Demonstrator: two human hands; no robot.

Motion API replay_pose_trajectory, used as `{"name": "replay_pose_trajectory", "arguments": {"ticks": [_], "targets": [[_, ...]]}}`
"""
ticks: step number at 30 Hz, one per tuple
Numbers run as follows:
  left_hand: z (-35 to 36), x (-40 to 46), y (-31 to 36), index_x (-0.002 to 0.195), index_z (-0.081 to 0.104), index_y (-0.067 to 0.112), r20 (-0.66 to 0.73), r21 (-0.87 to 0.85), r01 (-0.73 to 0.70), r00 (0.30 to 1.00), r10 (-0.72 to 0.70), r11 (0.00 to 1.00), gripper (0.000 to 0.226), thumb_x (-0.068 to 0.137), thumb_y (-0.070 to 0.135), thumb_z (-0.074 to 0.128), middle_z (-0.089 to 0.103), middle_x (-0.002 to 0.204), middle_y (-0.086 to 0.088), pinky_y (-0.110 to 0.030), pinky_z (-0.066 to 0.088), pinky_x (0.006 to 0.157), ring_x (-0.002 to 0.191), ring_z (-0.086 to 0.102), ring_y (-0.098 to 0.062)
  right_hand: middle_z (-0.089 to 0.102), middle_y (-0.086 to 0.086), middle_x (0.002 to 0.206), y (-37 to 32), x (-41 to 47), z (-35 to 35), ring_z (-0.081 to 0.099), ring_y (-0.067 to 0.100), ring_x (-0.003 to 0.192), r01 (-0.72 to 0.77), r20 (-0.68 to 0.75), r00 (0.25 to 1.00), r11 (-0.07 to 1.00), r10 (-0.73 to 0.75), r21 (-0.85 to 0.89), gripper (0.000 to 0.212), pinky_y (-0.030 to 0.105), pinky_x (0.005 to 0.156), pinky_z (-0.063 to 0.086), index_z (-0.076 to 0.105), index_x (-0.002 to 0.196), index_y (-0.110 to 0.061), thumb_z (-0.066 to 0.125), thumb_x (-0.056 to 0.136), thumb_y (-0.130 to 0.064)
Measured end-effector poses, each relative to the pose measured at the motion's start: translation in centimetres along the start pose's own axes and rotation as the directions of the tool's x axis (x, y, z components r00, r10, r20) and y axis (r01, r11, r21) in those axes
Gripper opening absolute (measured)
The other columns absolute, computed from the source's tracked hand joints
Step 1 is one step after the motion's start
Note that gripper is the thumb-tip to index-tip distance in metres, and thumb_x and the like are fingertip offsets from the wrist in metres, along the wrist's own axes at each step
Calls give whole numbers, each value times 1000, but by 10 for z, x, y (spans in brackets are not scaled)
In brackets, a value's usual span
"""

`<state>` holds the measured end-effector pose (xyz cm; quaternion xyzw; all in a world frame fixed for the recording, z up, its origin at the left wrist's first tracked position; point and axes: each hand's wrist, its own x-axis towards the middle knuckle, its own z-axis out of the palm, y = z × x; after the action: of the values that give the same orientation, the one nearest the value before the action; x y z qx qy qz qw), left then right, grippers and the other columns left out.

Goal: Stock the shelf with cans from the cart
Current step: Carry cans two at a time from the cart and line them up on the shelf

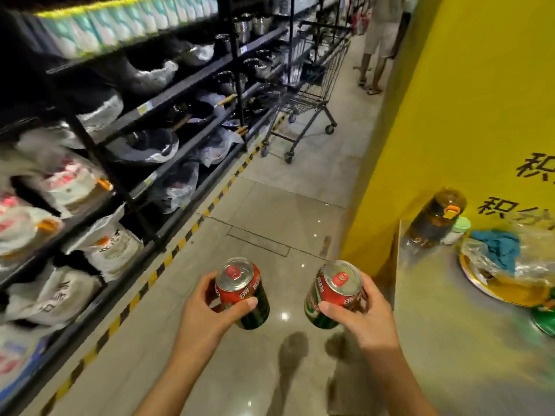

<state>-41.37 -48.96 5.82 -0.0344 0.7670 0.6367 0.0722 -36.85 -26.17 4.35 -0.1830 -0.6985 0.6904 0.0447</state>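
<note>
My left hand (207,310) grips a red and green can (244,292) with a silver top, held over the aisle floor. My right hand (365,313) grips a second can (332,292) of the same kind, a short way to the right. Both cans tilt slightly towards each other. The shopping cart (303,94) stands further down the aisle beside the dark shelf (168,94) that runs along the left, filled with bagged goods and cookware.
A yellow wall (468,109) bounds the aisle on the right. A counter (444,325) at the lower right carries a large bottle (435,217), plastic bags and a plate. A person (378,43) stands beyond the cart. Yellow-black tape marks the floor along the shelf.
</note>
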Motion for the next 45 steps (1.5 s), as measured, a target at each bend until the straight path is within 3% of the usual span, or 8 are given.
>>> {"name": "replay_pose_trajectory", "arguments": {"ticks": [4, 11, 16, 20, 26, 29, 38, 45], "targets": [[-96, -11, -9, 97, 54, 39, -196, -63, 26, 980, -38, 998, 62, 46, 42, 90, 59, 107, 17, -25, 44, 78, 100, 55, -2, 62, -7, 117, -17, 0, 94, 55, 16, 114, -2, 152, 988, 1000, -1, 19, 78, 43, 101, 45, 57, 114, -37, 87, 43, -30], [-236, -23, -30, 98, 53, 41, -481, -101, 65, 870, -105, 993, 69, 40, 58, 87, 60, 110, 11, -34, 45, 83, 106, 56, -17, 64, -8, 116, -36, 2, 252, 58, 12, 109, 48, 408, 912, 999, -40, -9, 95, 38, 94, 48, 56, 122, -33, 81, 33, -52], [-296, -17, -32, 101, 56, 36, -597, -106, 68, 794, -118, 992, 75, 33, 60, 77, 63, 109, 10, -47, 51, 88, 105, 58, -16, 64, -14, 110, -50, 14, 325, 58, 7, 104, 52, 542, 840, 998, -30, -24, 82, 30, 84, 48, 57, 110, -41, 81, 32, -50], [-323, 11, -37, 105, 55, 35, -650, -126, 47, 751, -118, 991, 64, 51, 43, 88, 62, 110, 10, -47, 51, 90, 107, 56, -15, 67, -14, 103, -58, 46, 369, 60, 7, 99, 63, 607, 794, 997, -31, -32, 79, 21, 72, 47, 61, 107, -38, 80, 32, -45], [-355, 92, -36, 103, 50, 40, -688, -68, 37, 722, -74, 997, 55, 64, 21, 84, 57, 104, 19, -13, 43, 71, 94, 52, 3, 67, -10, 105, -72, 120, 444, 60, 10, 100, 96, 677, 734, 995, -49, -32, 81, 22, 71, 49, 62, 110, -34, 80, 31, -40], [-372, 131, -27, 97, 48, 44, -700, -70, 33, 711, -73, 997, 52, 65, 21, 83, 56, 101, 21, -9, 39, 63, 91, 51, 5, 67, -10, 106, -80, 155, 478, 61, 9, 99, 113, 712, 700, 993, -52, -39, 81, 21, 73, 49, 62, 110, -34, 80, 32, -40], [-442, 228, -17, 110, 49, 36, -817, -136, 38, 560, -134, 990, 59, 63, 23, 83, 55, 102, 22, -27, 44, 82, 94, 52, 0, 68, -11, 97, -111, 256, 601, 63, -5, 84, 141, 816, 576, 988, -36, -56, 61, 13, 62, 50, 61, 103, -34, 88, 50, -17], [-512, 277, -33, 110, 53, 33, -859, -191, 87, 467, -209, 978, 58, 60, 28, 82, 60, 107, 13, -28, 46, 80, 101, 56, -10, 68, -6, 99, -121, 300, 698, 64, -2, 84, 124, 873, 487, 988, 24, -97, 58, 11, 62, 51, 61, 103, -29, 84, 60, 1]]}}
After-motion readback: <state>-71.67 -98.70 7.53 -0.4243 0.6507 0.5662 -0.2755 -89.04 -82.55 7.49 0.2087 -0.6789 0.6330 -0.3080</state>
